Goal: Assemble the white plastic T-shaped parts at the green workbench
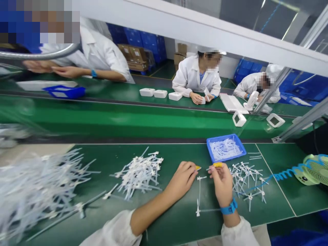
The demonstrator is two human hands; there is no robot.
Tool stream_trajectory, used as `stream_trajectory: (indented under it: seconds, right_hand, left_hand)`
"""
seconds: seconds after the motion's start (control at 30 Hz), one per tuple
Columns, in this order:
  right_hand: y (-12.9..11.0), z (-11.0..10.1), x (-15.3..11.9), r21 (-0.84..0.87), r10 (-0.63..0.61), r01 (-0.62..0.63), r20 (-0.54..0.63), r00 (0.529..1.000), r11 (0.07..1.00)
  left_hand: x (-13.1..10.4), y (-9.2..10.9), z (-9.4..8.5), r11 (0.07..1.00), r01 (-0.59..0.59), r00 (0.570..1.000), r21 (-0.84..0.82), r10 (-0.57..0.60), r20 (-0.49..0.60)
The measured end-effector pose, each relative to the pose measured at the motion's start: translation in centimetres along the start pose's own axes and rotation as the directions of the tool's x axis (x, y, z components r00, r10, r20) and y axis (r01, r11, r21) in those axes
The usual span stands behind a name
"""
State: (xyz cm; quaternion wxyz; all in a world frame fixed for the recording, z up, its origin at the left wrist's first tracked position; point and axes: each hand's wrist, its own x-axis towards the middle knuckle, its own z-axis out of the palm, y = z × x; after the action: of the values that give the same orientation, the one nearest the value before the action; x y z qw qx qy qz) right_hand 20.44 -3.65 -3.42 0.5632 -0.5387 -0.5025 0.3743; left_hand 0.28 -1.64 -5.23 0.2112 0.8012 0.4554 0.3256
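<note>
My left hand is over the green bench, fingers curled together, with a yellow cover at a fingertip; whatever it pinches is too small to make out. Facing it, my right hand has its thumb and fingers pressed together around a thin pale strip. Yellow shows on a finger here too, and a blue band circles the wrist. Between the hands lies a piece of thin translucent tubes with white joints. Just beyond the right hand sits a blue tray of short white strips.
Tubes with white joints lie in a large pile, a middle pile and a loose cluster. A green fan with a coiled blue hose stands at right. Behind runs a green conveyor, with co-workers in white beyond.
</note>
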Motion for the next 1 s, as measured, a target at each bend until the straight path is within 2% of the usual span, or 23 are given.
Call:
stream_trajectory:
  seconds: [0.17, 0.33, 0.5, 0.63, 0.77, 1.0]
  right_hand:
    - [0.8, -1.7, -1.1, -0.009, 0.051, -0.051, 0.042, 0.998, 0.999]
    - [1.6, -2.6, -1.8, -0.062, 0.039, -0.034, 0.072, 0.997, 0.997]
    - [1.3, -3.2, -1.6, -0.189, 0.022, 0.009, 0.158, 0.987, 0.982]
    - [0.8, -3.2, -1.6, -0.230, 0.030, 0.030, 0.255, 0.966, 0.973]
    - [0.6, -2.8, -1.7, -0.309, 0.024, 0.097, 0.364, 0.931, 0.946]
    - [0.8, -2.4, -1.5, -0.406, -0.018, 0.193, 0.398, 0.917, 0.893]
  left_hand:
    - [-0.3, 0.5, -0.2, 0.999, 0.050, 0.998, -0.018, -0.051, -0.036]
    - [-0.4, 1.5, -1.1, 0.999, 0.047, 0.994, 0.000, -0.047, 0.097]
    - [-0.4, 1.7, -0.9, 0.999, 0.013, 0.988, 0.040, -0.019, 0.150]
    - [-0.3, 1.5, -0.7, 0.999, -0.042, 0.978, 0.003, 0.040, 0.203]
    - [-0.3, 1.5, -0.6, 0.999, -0.029, 0.976, -0.037, 0.036, 0.213]
    - [-0.3, 1.4, -0.7, 0.997, 0.013, 0.976, -0.080, 0.005, 0.220]
